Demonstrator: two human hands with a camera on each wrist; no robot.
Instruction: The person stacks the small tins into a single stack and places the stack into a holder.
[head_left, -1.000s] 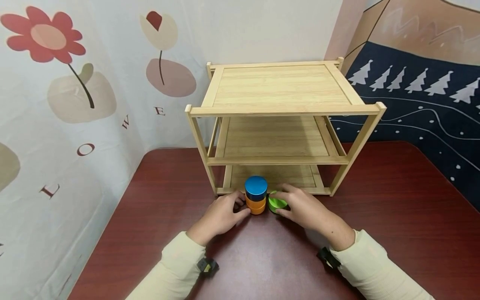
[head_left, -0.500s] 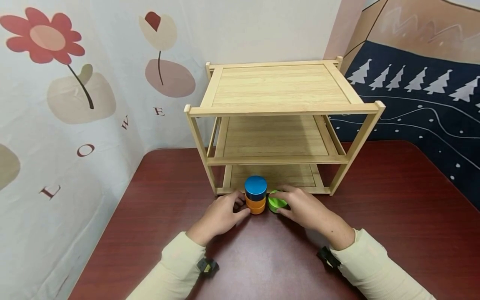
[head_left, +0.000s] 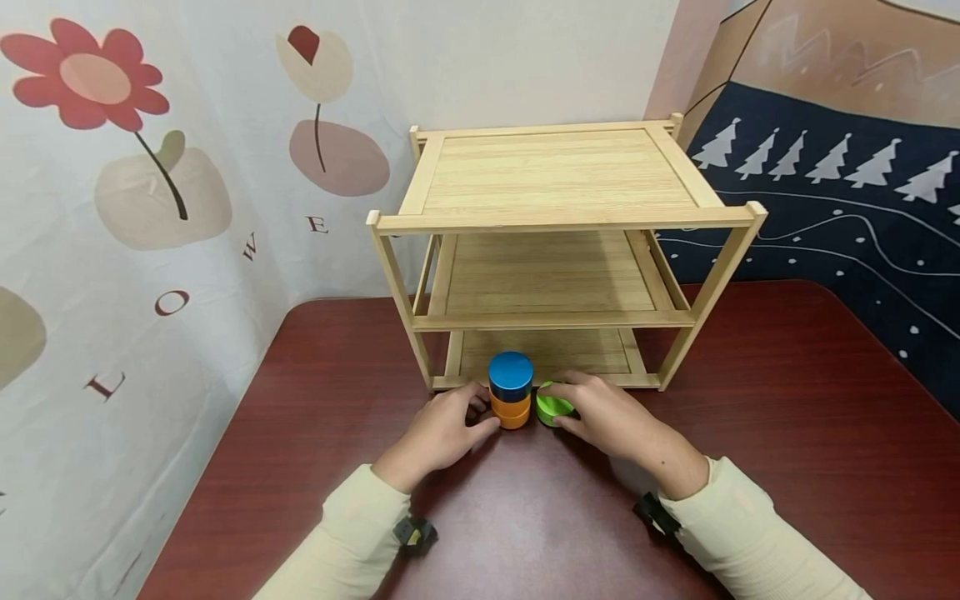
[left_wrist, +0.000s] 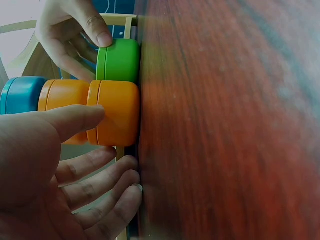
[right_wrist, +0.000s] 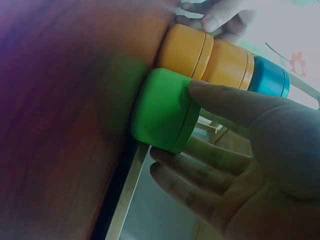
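A stack of small round lidded tins stands on the table, a blue tin (head_left: pixel 511 379) on top and two orange ones below. My left hand (head_left: pixel 442 425) is at the left side of the stack. Its thumb lies across the bottom orange tin (left_wrist: pixel 120 112), with the index fingertip at the far side and the other fingers spread behind. Right beside the stack is a green tin (right_wrist: pixel 162 107), level with the bottom orange one. My right hand (head_left: pixel 611 417) holds it between the thumb and the fingers. The middle orange tin (left_wrist: pixel 65 95) is partly hidden by the left thumb in the left wrist view.
Behind the tins stands a wooden shelf rack (head_left: pixel 555 321) with three boards, its lowest front rail close to the stack. The dark red table (head_left: pixel 510 517) extends on both sides. A printed cloth (head_left: pixel 225 150) hangs at the back and left.
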